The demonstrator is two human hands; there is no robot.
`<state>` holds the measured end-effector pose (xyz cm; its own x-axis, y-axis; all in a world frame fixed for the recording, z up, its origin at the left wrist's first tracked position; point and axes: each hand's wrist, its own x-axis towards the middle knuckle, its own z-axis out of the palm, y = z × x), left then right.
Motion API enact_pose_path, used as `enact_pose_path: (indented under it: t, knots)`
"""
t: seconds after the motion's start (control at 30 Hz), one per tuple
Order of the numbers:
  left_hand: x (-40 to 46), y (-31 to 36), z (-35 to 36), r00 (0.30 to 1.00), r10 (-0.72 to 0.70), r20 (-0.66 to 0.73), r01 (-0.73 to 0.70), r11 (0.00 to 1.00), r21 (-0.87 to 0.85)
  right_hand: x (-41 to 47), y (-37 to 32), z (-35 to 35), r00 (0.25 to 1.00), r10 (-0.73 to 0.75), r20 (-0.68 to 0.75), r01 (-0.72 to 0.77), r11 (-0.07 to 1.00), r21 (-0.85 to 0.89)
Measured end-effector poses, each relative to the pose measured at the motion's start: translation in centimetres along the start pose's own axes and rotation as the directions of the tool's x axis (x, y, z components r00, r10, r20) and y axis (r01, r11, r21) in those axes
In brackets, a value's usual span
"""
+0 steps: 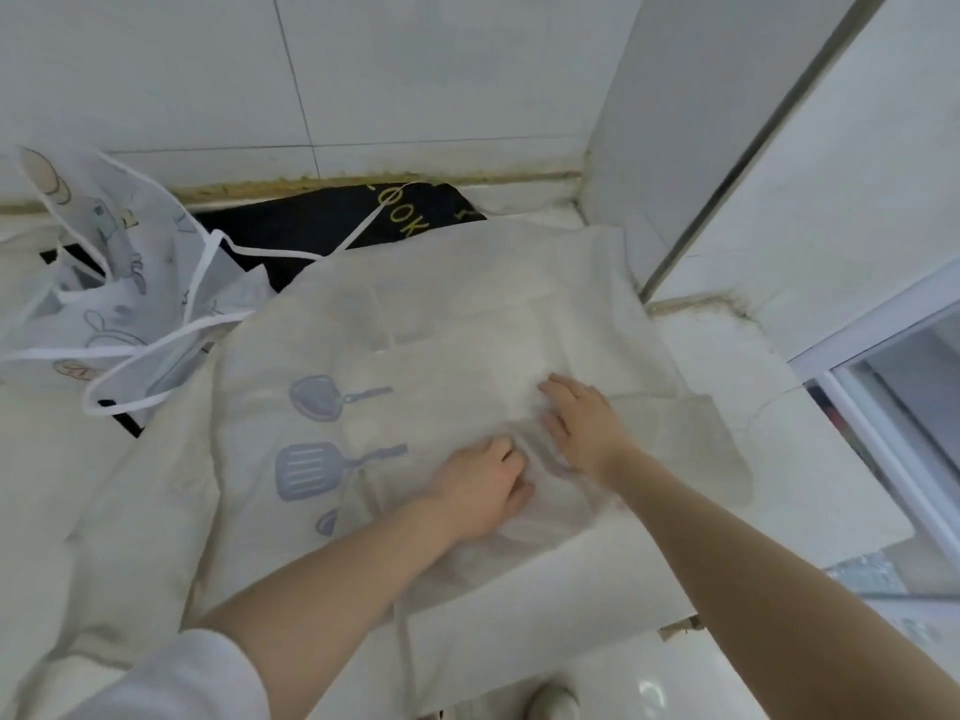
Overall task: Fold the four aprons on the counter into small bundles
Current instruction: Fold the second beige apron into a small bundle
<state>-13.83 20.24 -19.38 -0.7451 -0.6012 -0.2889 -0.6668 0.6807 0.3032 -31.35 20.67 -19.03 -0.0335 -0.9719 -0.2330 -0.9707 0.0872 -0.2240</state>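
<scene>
from the head view, both my bare forearms reach forward and inward over the bench [769, 387], meeting near the middle of the cream apron [467, 324] spread flat there. my left hand [480, 488] lies palm down on the cloth, its fingers [511, 459] curled a little and bunching a fold of fabric beneath them. my right hand [584, 426] rests flat just beside it, fingers straight and spread, pressing the cloth down. the apron's grey-blue spatula prints [311, 433] sit left of my left hand. further left lies a crumpled white printed apron [114, 283] with white ties; behind it, against the tiled wall [415, 70], a black apron [322, 220] with yellow lettering. another cream cloth [104, 511] lies under my left forearm.
</scene>
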Motion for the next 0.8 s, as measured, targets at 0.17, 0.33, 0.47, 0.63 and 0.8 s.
enact_pose_path:
  t: [0.17, 0.33, 0.47, 0.63, 0.8]
  knots:
    - [2.2, 2.0, -0.2, 0.978, -0.157, 0.135, 0.156, 0.988, 0.023, -2.8, 5.7, -1.5, 0.895, 0.411, -0.172, -0.406, 0.912, 0.063]
    - [3.4, 3.9, -0.5, 0.909, -0.348, 0.228, 0.366, 0.93, -0.041, -6.0, 11.0, -1.9, 0.704, 0.71, 0.029, -0.692, 0.676, 0.255]
    - [4.5, 4.8, 0.8, 0.804, -0.568, 0.178, 0.592, 0.794, -0.139, -7.5, 12.6, -2.8, 0.782, 0.616, 0.096, -0.597, 0.696, 0.4]
    - [4.3, 7.9, 0.9, 0.662, -0.734, 0.152, 0.749, 0.636, -0.189, -7.7, 14.3, -3.7, 0.805, 0.588, 0.082, -0.539, 0.666, 0.515]
    - [3.2, 10.1, 2.8, 0.598, -0.796, 0.095, 0.787, 0.561, -0.257, -6.9, 15.1, -4.2, 0.815, 0.579, 0.026, -0.389, 0.513, 0.765]
